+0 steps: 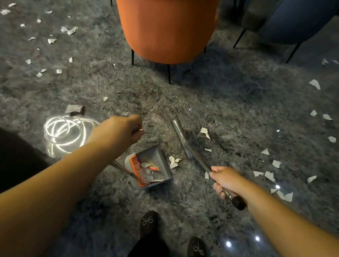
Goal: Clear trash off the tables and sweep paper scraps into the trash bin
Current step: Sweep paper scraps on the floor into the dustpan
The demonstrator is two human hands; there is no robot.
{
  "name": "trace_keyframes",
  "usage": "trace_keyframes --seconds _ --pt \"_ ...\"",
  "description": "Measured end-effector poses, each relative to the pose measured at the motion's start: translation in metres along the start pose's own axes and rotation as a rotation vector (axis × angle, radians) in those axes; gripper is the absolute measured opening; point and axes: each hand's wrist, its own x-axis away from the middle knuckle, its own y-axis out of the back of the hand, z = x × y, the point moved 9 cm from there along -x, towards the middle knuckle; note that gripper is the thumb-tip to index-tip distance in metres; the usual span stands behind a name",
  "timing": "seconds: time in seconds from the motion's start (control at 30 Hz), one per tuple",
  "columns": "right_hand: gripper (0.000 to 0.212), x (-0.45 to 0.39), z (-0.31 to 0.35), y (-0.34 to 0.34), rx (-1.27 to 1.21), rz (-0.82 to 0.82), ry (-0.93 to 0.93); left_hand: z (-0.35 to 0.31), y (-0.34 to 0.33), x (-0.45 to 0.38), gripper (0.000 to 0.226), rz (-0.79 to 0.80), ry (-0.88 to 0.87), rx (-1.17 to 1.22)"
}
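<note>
My left hand (120, 131) grips the top of the long handle of a grey dustpan (161, 159) standing on the floor below it. Inside the pan lie an orange comb (137, 170) and several white paper scraps. My right hand (224, 181) grips the metal broom handle (185, 144) near its black end cap; the handle slants up and left past the pan. The broom's head is blurred against the grey floor. A crumpled scrap (173, 162) lies just right of the pan's mouth. Loose paper scraps (269, 176) are scattered to the right and also at the far left (52, 41).
An orange tub chair (165, 19) on thin black legs stands straight ahead, a blue chair (295, 18) to its right. The glossy grey floor reflects a coiled light (65, 132) at the left. My two dark shoes (150, 222) stand below the pan.
</note>
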Motion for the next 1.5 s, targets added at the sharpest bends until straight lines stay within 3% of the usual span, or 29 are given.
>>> trace_keyframes --seconds 0.23,0.47,0.73,1.3,1.5 --pt "0.051 -0.033 0.013 -0.044 0.053 0.022 -0.047 0.032 -0.001 -0.03 0.022 0.012 -0.066 0.03" --pt "0.046 -0.021 0.008 -0.084 0.111 0.162 -0.117 0.047 -0.006 -0.036 0.022 0.013 -0.056 0.024" --pt "0.045 0.006 0.01 -0.079 -0.03 0.175 -0.144 0.051 0.001 -0.04 0.023 0.028 -0.052 0.058" --pt "0.043 0.032 -0.036 0.04 -0.264 -0.152 -0.104 -0.06 -0.019 -0.089 0.022 0.125 -0.293 0.052" --pt "0.041 0.019 -0.055 0.093 -0.316 -0.218 -0.129 -0.107 -0.043 -0.113 0.022 0.164 -0.295 0.021"
